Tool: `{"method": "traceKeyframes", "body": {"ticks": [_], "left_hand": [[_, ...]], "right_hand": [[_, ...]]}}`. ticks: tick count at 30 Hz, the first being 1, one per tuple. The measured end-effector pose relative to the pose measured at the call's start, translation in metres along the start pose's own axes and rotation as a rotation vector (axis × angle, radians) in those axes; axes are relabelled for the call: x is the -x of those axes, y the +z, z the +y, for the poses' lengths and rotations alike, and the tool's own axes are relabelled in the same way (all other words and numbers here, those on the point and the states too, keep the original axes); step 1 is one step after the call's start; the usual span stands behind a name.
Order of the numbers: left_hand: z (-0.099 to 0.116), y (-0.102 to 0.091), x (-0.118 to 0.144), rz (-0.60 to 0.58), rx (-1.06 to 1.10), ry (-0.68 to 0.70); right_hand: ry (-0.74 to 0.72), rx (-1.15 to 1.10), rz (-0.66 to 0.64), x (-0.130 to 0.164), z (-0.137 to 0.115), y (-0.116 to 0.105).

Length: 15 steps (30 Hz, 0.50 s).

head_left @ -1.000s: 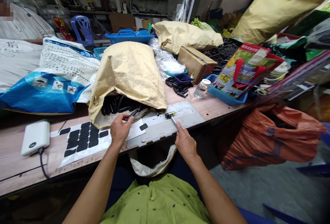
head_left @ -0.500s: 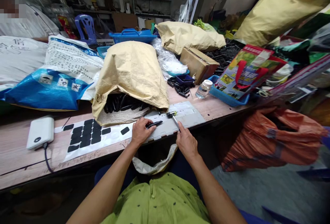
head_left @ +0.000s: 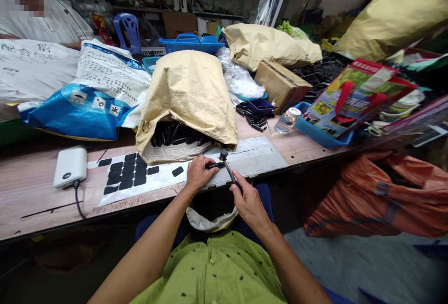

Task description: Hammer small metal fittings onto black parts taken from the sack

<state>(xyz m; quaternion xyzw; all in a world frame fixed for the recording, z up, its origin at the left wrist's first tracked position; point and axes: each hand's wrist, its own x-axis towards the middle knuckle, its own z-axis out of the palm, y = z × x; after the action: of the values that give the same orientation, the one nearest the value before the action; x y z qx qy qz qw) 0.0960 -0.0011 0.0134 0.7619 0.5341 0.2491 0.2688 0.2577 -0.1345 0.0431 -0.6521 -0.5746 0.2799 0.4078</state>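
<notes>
My left hand (head_left: pixel 197 173) grips a slim black part (head_left: pixel 214 165) on the grey metal plate (head_left: pixel 259 157) at the table's front edge. My right hand (head_left: pixel 246 199) holds a small hammer (head_left: pixel 227 168) by its handle, with its head right at the end of the black part. Behind my hands a tan paper sack (head_left: pixel 189 96) lies open, with several black parts (head_left: pixel 178 134) showing in its mouth. To the left lies a white sheet with black pads (head_left: pixel 129 177).
A white power bank (head_left: pixel 70 166) with a cable sits at the left. A blue-white sack (head_left: pixel 87 103), a cardboard box (head_left: pixel 282 87), a small bottle (head_left: pixel 287 121) and a blue tray (head_left: pixel 324 136) crowd the table's back. An orange bag (head_left: pixel 378 196) hangs off the right. A person sits at the far left.
My left hand took a black part from the sack's mouth and brought it onto the metal plate. My right hand lifted the hammer and moved its head to the part.
</notes>
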Motion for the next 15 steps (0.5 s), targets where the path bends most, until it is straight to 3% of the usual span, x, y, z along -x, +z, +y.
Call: {"method": "traceKeyframes", "body": {"ticks": [6,10,15], "left_hand": [[-0.0012,0.0015,-0.0001,0.007,0.001,0.001],[-0.001,0.0021,-0.0005,0.015,-0.044,-0.014],[-0.0006,0.0011,0.0,0.009,0.018,-0.002]], "right_hand": [[-0.157,0.066,-0.051,0.0049,-0.001,0.0056],[-0.133,0.159,-0.105,0.0073,0.0034,0.0065],[-0.149,0.162,-0.014,0.0056,0.0065,0.0014]]}}
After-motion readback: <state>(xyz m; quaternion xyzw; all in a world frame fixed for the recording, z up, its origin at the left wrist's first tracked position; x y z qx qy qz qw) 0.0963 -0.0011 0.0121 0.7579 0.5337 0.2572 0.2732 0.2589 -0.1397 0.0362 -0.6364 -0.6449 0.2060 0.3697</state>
